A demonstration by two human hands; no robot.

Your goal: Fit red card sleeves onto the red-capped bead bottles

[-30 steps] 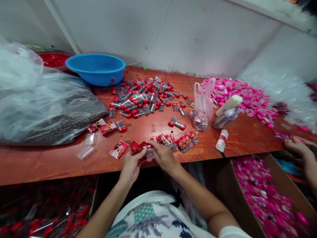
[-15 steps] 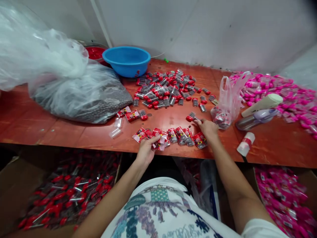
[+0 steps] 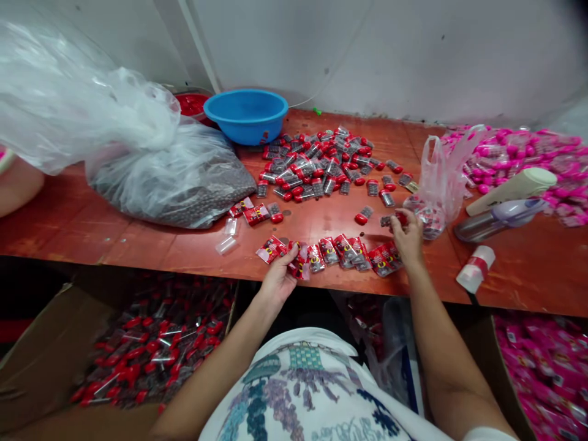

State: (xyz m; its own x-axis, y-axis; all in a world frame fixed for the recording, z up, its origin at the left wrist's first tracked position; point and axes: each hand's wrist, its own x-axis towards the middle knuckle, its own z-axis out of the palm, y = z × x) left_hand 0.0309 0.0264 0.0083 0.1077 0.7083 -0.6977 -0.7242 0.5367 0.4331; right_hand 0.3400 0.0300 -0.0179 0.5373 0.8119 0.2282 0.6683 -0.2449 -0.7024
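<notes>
My left hand (image 3: pixel 279 278) is closed on a red printed packet (image 3: pixel 299 262) near the table's front edge. Along that edge lies a row of similar packets (image 3: pixel 343 250), some overlapping, with dark contents. My right hand (image 3: pixel 410 237) pinches a small red-capped container (image 3: pixel 388 220) of dark beads, just above the tabletop. Left of it, another red-capped container (image 3: pixel 364 214) lies on its side. Farther back spreads a heap of these containers (image 3: pixel 316 165). Two clear empty tubes (image 3: pixel 226 245) rest left of my left hand, below a few loose packets (image 3: pixel 255 214).
A large plastic bag of dark beads (image 3: pixel 184 190) fills the table's left side, with a blue basin (image 3: pixel 246 113) behind. To the right stand a small carrier bag (image 3: pixel 434 190), a bottle (image 3: pixel 496 219) and a paper roll (image 3: pixel 476 268). Pink containers (image 3: pixel 523 159) are heaped beyond.
My right hand has moved right, away from the lone red-capped container, and now holds one beside the carrier bag. My left hand stays at the packets. The whole view has shifted slightly.
</notes>
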